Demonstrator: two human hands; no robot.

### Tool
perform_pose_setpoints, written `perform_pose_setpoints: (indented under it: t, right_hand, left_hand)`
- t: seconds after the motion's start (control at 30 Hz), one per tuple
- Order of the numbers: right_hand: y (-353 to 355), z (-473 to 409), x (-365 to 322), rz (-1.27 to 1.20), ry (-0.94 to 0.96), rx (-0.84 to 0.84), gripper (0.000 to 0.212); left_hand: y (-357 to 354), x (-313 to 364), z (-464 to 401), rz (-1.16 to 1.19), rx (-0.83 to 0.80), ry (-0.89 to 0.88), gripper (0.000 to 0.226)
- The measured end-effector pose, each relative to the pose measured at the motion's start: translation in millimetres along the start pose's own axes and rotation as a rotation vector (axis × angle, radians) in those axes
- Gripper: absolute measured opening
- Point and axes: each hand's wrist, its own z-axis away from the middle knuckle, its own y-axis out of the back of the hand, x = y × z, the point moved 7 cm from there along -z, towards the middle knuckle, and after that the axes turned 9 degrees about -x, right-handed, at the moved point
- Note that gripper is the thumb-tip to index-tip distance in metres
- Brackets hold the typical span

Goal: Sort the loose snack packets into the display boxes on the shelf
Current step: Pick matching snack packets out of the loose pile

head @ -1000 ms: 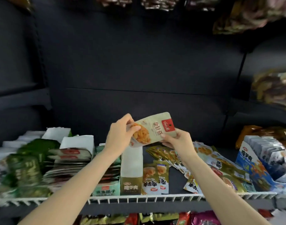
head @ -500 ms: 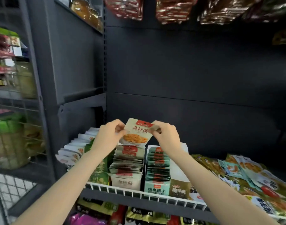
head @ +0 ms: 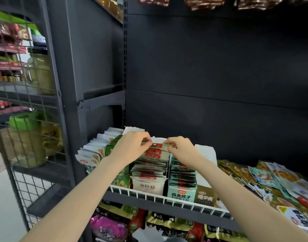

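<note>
Packet [head: 156, 145] lowered into the beige box [head: 148, 186], left hand [head: 132, 147] and right hand [head: 180, 147] fingers pinching its top corners

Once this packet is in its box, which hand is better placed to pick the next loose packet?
Probably the right hand. The loose packets lie in a pile on the shelf to its right, while the left hand, pinching the same packet, is on the far side of the white box.

金针菇 on the white display box [head: 147, 186], 摸鱼搭子 on the teal display box [head: 181, 194], 5+1 on a lower-shelf packet [head: 130, 209]
</note>
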Motion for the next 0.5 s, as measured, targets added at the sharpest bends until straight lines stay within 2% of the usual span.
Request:
perform_pose_setpoints:
  t: [0.07, 0.23, 0.37, 0.5]
  right_hand:
    - [7.5, 7.5, 4.1, -0.091, 0.023, 0.025, 0.032]
    - [48.3, 41.6, 48.9, -0.254, -0.020, 0.239, 0.027]
    - [73.1, 78.1, 118.0, -0.215, -0.187, 0.389, 0.024]
    - [80.4, 113.1, 203.7, -0.186, -0.391, 0.406, 0.029]
  left_hand:
    - [-1.8, 10.4, -1.3, 0.044, 0.024, -0.031, 0.012]
    - [-13.1, 64.4, -12.3, 0.079, 0.133, -0.132, 0.011]
    - [-59.6, 134.4, -38.8, 0.205, 0.089, -0.162, 0.016]
    - [-133.1, 208.0, -70.4, 0.237, -0.057, -0.174, 0.027]
